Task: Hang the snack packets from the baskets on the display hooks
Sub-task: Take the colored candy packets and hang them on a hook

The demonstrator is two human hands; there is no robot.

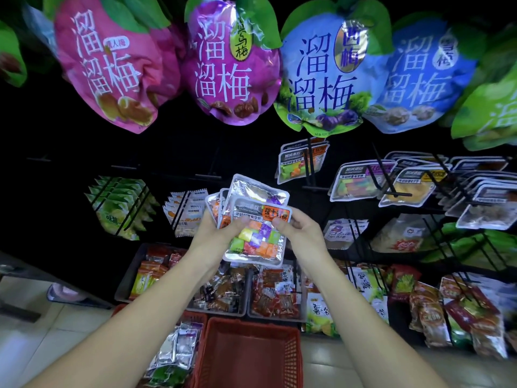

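Both hands meet at mid-frame over a fanned stack of packets [251,208]. At least four can be counted: the front one [258,239] shows coloured sweets through its window, one behind it shows a silver back, and two more peek out at the left edge. The left hand [215,228] grips the stack from the left, thumb curled over the front packet. The right hand [303,231] pinches that packet's right edge between thumb and fingertips.

Six big plum bags hang across the top: a green one [11,51], pink [112,65], purple [229,68], blue [321,77], pale blue [419,77] and another green [489,107]. Both green ones are cut off by the frame.

Two red baskets sit on the floor. The nearer basket [246,357] lies between the forearms. The other basket [193,317], just left of it, holds silver packets and is largely hidden by the left forearm.

Above them stand three grey trays [246,309] of loose snacks.

The display is a dark rack of black hooks [401,194]. Similar hung packets [352,183] crowd the rows to the right. The floor [42,331] is pale tile.

The rack's left side is too dark to read, and the small print on the packets is blurred.
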